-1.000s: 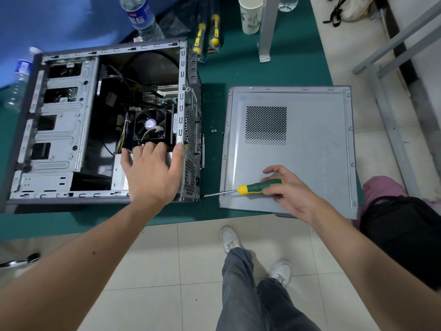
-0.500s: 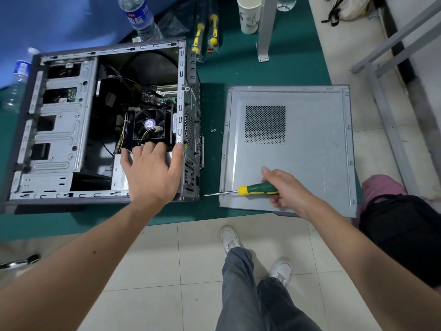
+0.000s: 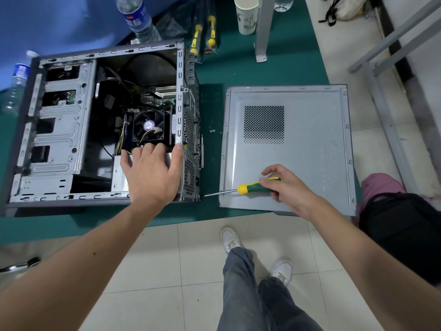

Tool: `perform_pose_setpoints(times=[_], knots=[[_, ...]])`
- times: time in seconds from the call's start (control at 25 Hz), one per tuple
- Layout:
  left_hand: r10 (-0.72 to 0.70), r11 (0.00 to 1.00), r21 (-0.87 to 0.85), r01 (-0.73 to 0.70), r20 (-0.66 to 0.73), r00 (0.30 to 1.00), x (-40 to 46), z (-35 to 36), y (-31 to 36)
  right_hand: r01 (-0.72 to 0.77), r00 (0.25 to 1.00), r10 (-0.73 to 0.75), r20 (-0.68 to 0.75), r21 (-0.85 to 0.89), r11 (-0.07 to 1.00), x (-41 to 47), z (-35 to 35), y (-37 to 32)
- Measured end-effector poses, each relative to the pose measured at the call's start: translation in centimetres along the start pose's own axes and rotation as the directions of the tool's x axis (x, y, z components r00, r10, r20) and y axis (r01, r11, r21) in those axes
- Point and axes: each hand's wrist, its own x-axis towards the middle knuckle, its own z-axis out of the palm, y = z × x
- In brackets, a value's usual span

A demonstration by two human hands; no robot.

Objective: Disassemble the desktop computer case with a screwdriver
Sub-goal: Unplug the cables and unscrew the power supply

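Observation:
An open grey computer case (image 3: 57, 130) lies on its side on a green mat, its fan and cables exposed. My left hand (image 3: 152, 173) rests flat on the power supply at the case's near right corner, thumb against the rear frame. The removed side panel (image 3: 310, 149) lies flat to the right. My right hand (image 3: 286, 187) grips the green and yellow handle of a screwdriver (image 3: 250, 188) over the panel's near left corner. The screwdriver's shaft points left, its tip at the case's lower rear corner.
Two small screws (image 3: 212, 131) lie on the green mat (image 3: 274, 70) between case and panel. Two packaged screwdrivers (image 3: 202, 34), a water bottle (image 3: 138, 17) and a paper cup (image 3: 245, 15) stand behind. A metal table leg (image 3: 262, 29) rises at the back. My feet stand on tiled floor below.
My right hand has shifted its fingers along the screwdriver handle while the shaft stays pointed at the case's corner. My left hand has not moved.

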Motion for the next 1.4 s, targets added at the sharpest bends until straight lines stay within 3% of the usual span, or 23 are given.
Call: perform_pose_setpoints(times=[0.08, 0.24, 0.28, 0.48, 0.64, 0.84, 0.92, 1.0, 1.04, 1.24, 1.4], knots=[[0.002, 1.0, 0.0, -0.002, 0.002, 1.0, 0.0, 0.0, 0.0, -0.006, 0.999, 0.001, 0.043, 0.127, 0.992, 0.0, -0.2, 0.1], [-0.003, 1.0, 0.008, 0.003, 0.011, 1.0, 0.0, 0.0, -0.1, -0.075, 0.997, 0.076, -0.003, -0.227, 0.971, -0.1, 0.1, 0.1], [-0.003, 1.0, 0.011, 0.003, 0.014, 1.0, 0.0, -0.1, -0.1, -0.046, 0.999, 0.046, -0.007, -0.227, 0.973, -0.1, 0.2, 0.0], [-0.005, 1.0, 0.008, 0.005, 0.021, 1.0, -0.1, -0.1, -0.1, 0.012, 1.0, -0.013, 0.017, 0.066, 0.998, 0.1, -0.1, 0.2], [-0.005, 1.0, 0.012, 0.004, 0.025, 1.0, -0.1, -0.1, 0.0, -0.042, 0.999, 0.04, -0.015, -0.222, 0.974, -0.2, 0.2, 0.0], [-0.009, 1.0, 0.014, 0.009, 0.032, 0.999, -0.1, -0.2, 0.1, 0.006, 0.999, -0.011, 0.041, 0.139, 0.99, -0.1, -0.1, 0.2], [-0.011, 1.0, 0.012, 0.011, 0.035, 0.999, 0.0, -0.3, 0.1, -0.025, 0.999, 0.023, 0.032, 0.037, 0.999, -0.3, 0.1, 0.0], [-0.009, 1.0, 0.011, 0.009, 0.035, 0.999, 0.0, -0.2, 0.0, -0.048, 0.999, 0.049, -0.001, -0.204, 0.978, -0.5, 0.2, -0.1], [-0.011, 1.0, 0.009, 0.011, 0.037, 0.999, 0.0, -0.2, 0.0, -0.024, 1.0, 0.023, -0.004, -0.247, 0.969, -0.5, 0.3, -0.2], [-0.021, 1.0, 0.007, 0.021, 0.052, 0.998, 0.0, -0.1, 0.0, 0.063, 0.998, -0.062, -0.009, 0.015, 0.998, -0.5, 0.2, -0.4], [0.002, 1.0, -0.027, -0.001, 0.036, 0.999, -0.2, -0.1, 0.0, 0.018, 0.998, -0.034, -0.047, -0.315, 0.949, -0.9, 0.6, -0.5]])
